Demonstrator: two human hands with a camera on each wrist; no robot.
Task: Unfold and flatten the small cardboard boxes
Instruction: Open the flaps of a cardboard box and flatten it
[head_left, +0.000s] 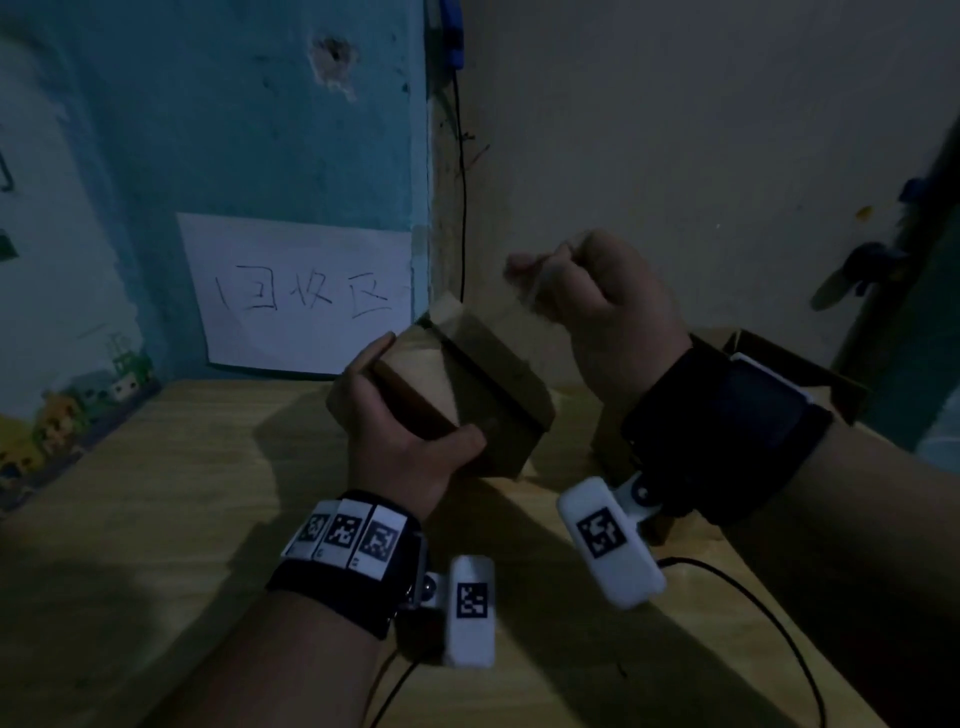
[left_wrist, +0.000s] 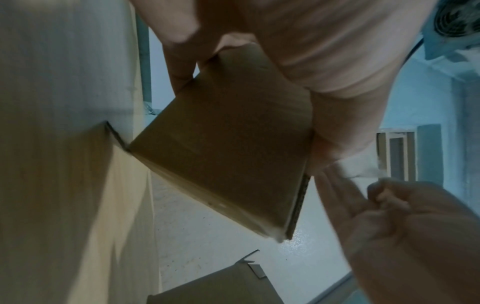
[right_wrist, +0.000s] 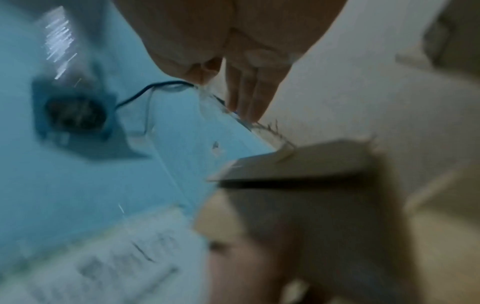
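A small brown cardboard box (head_left: 483, 374) is held tilted above the wooden table (head_left: 156, 493). My left hand (head_left: 405, 426) grips its near side, thumb on one face and fingers round the far edge. In the left wrist view the box (left_wrist: 228, 144) fills the centre under my left hand (left_wrist: 324, 51). My right hand (head_left: 602, 296) is raised above and right of the box, its fingers curled and pinching a strip of clear tape (left_wrist: 348, 166) that stretches from the box edge to the right hand (left_wrist: 405, 226). The right wrist view is blurred; the box (right_wrist: 298, 164) lies below the fingers (right_wrist: 246, 82).
A second open cardboard box (head_left: 779, 364) stands on the table behind my right wrist, also visible as a box (left_wrist: 221, 283) low in the left wrist view. A white paper sign (head_left: 301, 296) hangs on the blue wall. A black cable (head_left: 753, 597) trails over the table's right side.
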